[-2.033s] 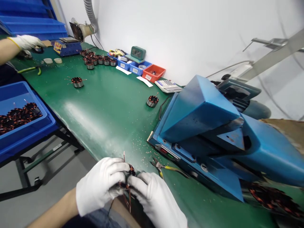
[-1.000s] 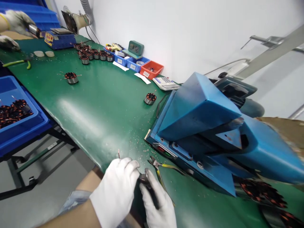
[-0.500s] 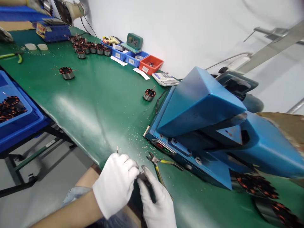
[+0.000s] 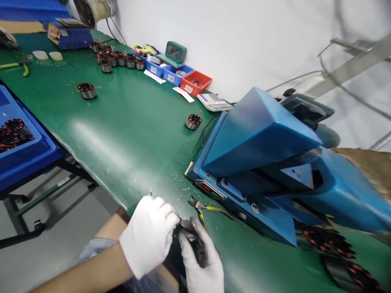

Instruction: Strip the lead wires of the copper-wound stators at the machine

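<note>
My left hand (image 4: 151, 236), in a white glove, is closed with its back to me. A thin copper wire end (image 4: 151, 190) sticks up beyond its knuckles, and the piece it belongs to is hidden behind the hand. Against its fingertips is my right hand (image 4: 203, 260), in a greyed white glove, its thumb and fingers curled round a dark part (image 4: 198, 247) that I cannot make out clearly. A small copper glint shows between the hands. Just beyond the right hand lie cutting pliers (image 4: 200, 207) with yellow and black handles, jaws apart.
A blue machine (image 4: 259, 138) fills the right side, with large wound stators (image 4: 328, 240) beside it. Single stators (image 4: 193, 121) stand on the green table (image 4: 128, 118); more cluster behind. Along the wall are a calculator (image 4: 214, 101), a red bin (image 4: 195, 83), blue bins and a clock (image 4: 176, 53).
My right hand has turned slightly and its fingers have spread wider round the dark part, showing more of it. My left hand has barely moved. At the upper left, another person's hand has left view.
</note>
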Available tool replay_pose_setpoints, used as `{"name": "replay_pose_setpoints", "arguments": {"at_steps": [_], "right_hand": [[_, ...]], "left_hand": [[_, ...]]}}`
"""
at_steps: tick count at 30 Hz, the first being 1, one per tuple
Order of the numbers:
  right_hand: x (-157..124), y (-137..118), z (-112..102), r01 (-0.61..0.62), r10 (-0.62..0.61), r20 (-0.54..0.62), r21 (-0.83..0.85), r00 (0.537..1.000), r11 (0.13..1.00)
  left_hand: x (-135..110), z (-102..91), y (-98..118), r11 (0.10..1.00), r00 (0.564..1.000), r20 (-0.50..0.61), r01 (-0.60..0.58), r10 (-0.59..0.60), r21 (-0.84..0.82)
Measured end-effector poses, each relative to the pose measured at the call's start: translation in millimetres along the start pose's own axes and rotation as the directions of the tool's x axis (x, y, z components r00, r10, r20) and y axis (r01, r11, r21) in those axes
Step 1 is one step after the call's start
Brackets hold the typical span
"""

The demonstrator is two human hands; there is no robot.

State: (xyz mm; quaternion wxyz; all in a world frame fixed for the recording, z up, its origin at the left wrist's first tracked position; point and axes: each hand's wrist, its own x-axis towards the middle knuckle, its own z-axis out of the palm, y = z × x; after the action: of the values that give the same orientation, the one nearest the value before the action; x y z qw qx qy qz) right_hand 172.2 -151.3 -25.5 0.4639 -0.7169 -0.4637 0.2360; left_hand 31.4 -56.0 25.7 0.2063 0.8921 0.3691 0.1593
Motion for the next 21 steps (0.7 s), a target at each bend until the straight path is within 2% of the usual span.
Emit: {"name": "replay_pose_setpoints", "arguments": {"at_steps": [1, 2, 4, 6, 8, 9, 10, 11, 12, 13, 14, 15, 17, 18, 19, 20, 21], "right_hand": [[3.3, 1.0, -1.3, 0.143, -0.142, 0.024, -0.062, 0.99, 0.988], [7.4, 1.9, -3.2, 0.288, -0.281, 0.073, -0.114, 0.957, 0.951], [16.7, 2.6, -7.5, 0.498, -0.47, 0.182, -0.173, 0.864, 0.85], [24.7, 0.9, -10.1, 0.573, -0.533, 0.213, -0.234, 0.819, 0.786], [29.4, -3.8, -9.3, 0.582, -0.545, 0.206, -0.285, 0.813, 0.761], [30.3, -7.4, -7.5, 0.526, -0.488, 0.199, -0.276, 0.85, 0.805], [30.7, -11.8, -5.1, 0.413, -0.373, 0.193, -0.238, 0.907, 0.879], [30.6, -16.6, -2.5, 0.261, -0.223, 0.2, -0.187, 0.954, 0.947], [30.5, -21.7, -0.2, 0.068, -0.041, 0.24, -0.107, 0.97, 0.992], [30.7, -26.9, 1.3, -0.144, 0.139, 0.315, -0.005, 0.939, 0.989], [31.1, -31.7, 1.6, -0.346, 0.276, 0.42, 0.099, 0.865, 0.933], [32.0, -35.9, 0.5, -0.507, 0.348, 0.532, 0.185, 0.772, 0.842], [34.4, -41.6, -5.5, -0.702, 0.388, 0.684, 0.256, 0.617, 0.664], [35.7, -42.8, -9.5, -0.717, 0.402, 0.697, 0.233, 0.594, 0.656], [36.7, -42.7, -13.6, -0.653, 0.416, 0.647, 0.172, 0.639, 0.737], [37.4, -41.4, -17.1, -0.516, 0.391, 0.559, 0.079, 0.732, 0.853], [37.8, -39.2, -19.7, -0.314, 0.293, 0.456, -0.032, 0.84, 0.949]], "left_hand": [[-0.1, -0.3, 0.2, 1.0, 1.0, 0.0, 0.0, 0.0, 0.005], [-0.3, -0.6, 0.2, 1.0, 1.0, 0.0, -0.003, 0.003, 0.011], [-0.6, -0.6, -0.6, 1.0, 1.0, 0.005, -0.008, 0.008, 0.019], [-0.7, -0.4, -2.2, 1.0, 1.0, 0.021, -0.013, 0.013, 0.026], [-0.3, -0.5, -4.2, 0.999, 0.998, 0.054, -0.033, 0.031, 0.037], [-0.1, -0.8, -5.0, 0.998, 0.996, 0.076, -0.046, 0.042, 0.047], [0.2, -1.2, -5.7, 0.997, 0.994, 0.099, -0.059, 0.053, 0.056], [0.5, -1.7, -6.2, 0.995, 0.991, 0.122, -0.07, 0.061, 0.067], [0.7, -2.3, -6.6, 0.994, 0.987, 0.148, -0.079, 0.067, 0.076], [0.9, -3.0, -6.9, 0.993, 0.983, 0.17, -0.09, 0.075, 0.082], [1.1, -3.6, -7.1, 0.991, 0.98, 0.182, -0.101, 0.084, 0.086], [1.2, -4.2, -7.4, 0.99, 0.978, 0.187, -0.112, 0.094, 0.086], [1.2, -5.1, -8.1, 0.989, 0.975, 0.189, -0.13, 0.114, 0.076], [1.2, -5.3, -8.5, 0.988, 0.975, 0.188, -0.138, 0.123, 0.069], [1.0, -5.4, -9.0, 0.988, 0.975, 0.183, -0.143, 0.129, 0.063], [0.9, -5.3, -9.5, 0.988, 0.975, 0.177, -0.147, 0.135, 0.057], [0.6, -4.9, -9.9, 0.987, 0.976, 0.168, -0.15, 0.14, 0.051]]}}
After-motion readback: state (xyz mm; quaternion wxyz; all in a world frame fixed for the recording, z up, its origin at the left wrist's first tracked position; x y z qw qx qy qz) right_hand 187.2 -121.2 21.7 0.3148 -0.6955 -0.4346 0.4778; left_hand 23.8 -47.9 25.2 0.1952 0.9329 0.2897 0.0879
